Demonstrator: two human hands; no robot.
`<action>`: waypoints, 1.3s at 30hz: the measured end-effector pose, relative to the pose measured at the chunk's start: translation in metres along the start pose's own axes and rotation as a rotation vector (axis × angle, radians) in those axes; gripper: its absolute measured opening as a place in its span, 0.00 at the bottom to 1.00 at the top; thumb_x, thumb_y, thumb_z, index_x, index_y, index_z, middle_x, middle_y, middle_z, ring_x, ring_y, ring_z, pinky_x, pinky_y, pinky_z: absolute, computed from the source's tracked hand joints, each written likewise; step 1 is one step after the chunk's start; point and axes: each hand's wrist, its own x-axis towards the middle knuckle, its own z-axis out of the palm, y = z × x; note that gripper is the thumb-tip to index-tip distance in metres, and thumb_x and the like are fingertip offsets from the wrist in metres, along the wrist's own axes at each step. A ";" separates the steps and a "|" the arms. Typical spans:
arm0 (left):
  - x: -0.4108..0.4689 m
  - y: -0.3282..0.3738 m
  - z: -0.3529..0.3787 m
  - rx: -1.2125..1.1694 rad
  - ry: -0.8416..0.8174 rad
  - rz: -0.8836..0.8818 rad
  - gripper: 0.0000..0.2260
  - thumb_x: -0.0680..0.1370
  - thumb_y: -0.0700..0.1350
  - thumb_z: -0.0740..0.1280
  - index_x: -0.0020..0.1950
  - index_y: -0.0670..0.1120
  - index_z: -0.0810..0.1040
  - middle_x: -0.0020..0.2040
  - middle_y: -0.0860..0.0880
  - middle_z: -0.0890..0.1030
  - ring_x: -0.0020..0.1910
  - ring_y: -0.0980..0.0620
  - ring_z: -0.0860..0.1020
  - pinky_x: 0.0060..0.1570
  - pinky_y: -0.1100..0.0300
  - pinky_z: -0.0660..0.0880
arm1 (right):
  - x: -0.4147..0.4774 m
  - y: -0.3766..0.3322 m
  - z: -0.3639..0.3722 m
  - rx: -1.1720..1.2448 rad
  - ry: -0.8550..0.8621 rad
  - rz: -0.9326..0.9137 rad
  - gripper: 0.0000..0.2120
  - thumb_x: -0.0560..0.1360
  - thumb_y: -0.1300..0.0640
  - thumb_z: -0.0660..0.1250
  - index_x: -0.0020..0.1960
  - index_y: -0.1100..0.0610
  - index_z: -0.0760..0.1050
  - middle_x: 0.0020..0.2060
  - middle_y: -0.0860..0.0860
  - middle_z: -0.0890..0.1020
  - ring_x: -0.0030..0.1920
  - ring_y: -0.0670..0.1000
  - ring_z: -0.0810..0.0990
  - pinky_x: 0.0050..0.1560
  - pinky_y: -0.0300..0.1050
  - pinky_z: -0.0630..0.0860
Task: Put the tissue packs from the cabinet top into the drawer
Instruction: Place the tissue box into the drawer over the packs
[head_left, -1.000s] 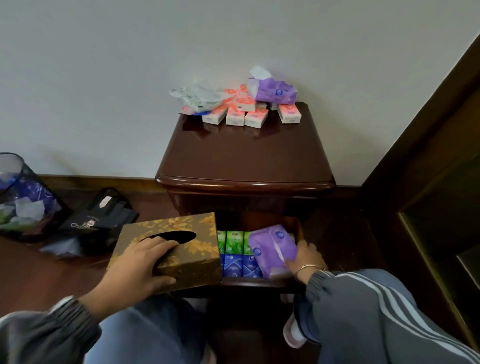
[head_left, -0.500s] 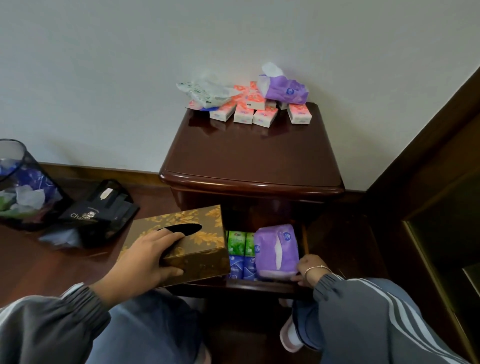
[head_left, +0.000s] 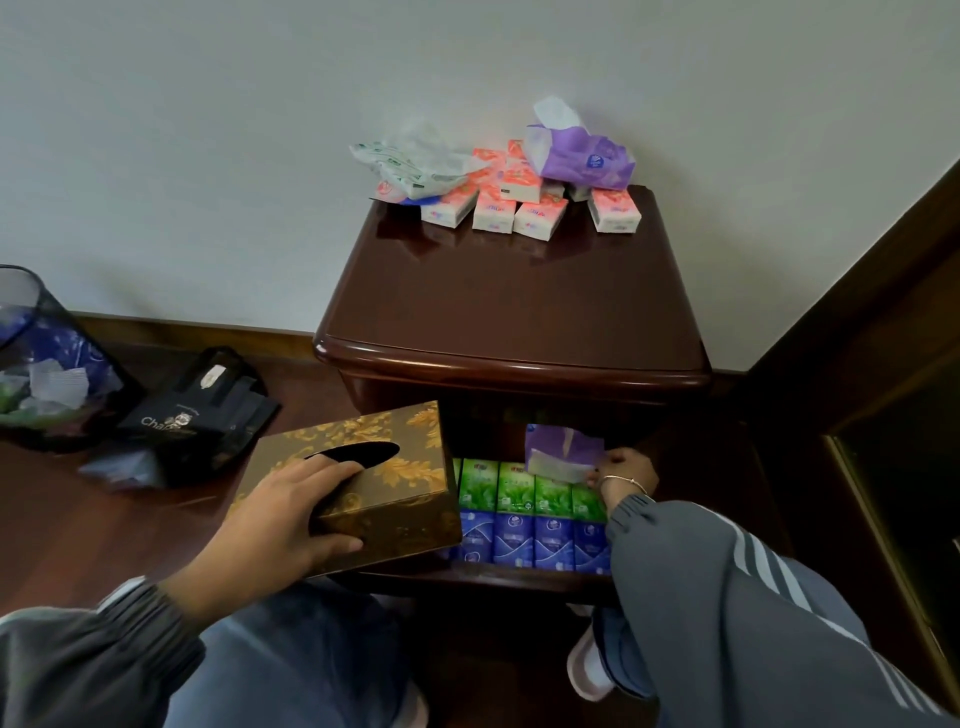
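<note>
My left hand grips a brown and gold tissue box, held tilted over the left side of the open drawer. At the drawer's back right, my right hand holds a purple tissue pack standing on end under the cabinet top. Green packs and blue packs fill the drawer in rows. On the cabinet top by the wall lie several pink and white packs, an opened purple pack and a crumpled green and white wrapper.
A dark waste bin with papers stands at far left on the wooden floor, with a black paper bag lying beside it. Dark wooden furniture runs along the right side. My knees fill the bottom of the view.
My right hand has pushed the purple pack from the drawer's front right to the back, uncovering the green and blue rows. The left hand keeps the gold box in the same place.
</note>
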 end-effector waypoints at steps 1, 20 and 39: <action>0.000 -0.001 0.000 0.005 -0.004 0.002 0.34 0.65 0.60 0.72 0.68 0.49 0.73 0.60 0.54 0.76 0.58 0.50 0.73 0.58 0.51 0.72 | 0.000 -0.001 0.001 -0.027 0.040 -0.014 0.09 0.74 0.63 0.66 0.51 0.66 0.80 0.46 0.64 0.83 0.46 0.63 0.82 0.50 0.55 0.78; 0.007 -0.001 0.021 0.074 -0.027 -0.016 0.33 0.67 0.57 0.75 0.70 0.51 0.71 0.64 0.54 0.74 0.61 0.51 0.72 0.61 0.55 0.69 | -0.103 0.031 -0.018 -0.835 -0.644 -0.702 0.14 0.76 0.44 0.62 0.50 0.51 0.81 0.48 0.49 0.83 0.49 0.51 0.79 0.50 0.46 0.76; 0.039 0.024 0.062 0.191 -0.142 0.039 0.32 0.70 0.56 0.72 0.72 0.53 0.66 0.65 0.54 0.72 0.64 0.50 0.70 0.63 0.56 0.66 | -0.121 0.041 -0.033 -0.842 -0.769 -0.716 0.15 0.74 0.50 0.64 0.31 0.54 0.78 0.30 0.49 0.80 0.29 0.42 0.71 0.41 0.38 0.70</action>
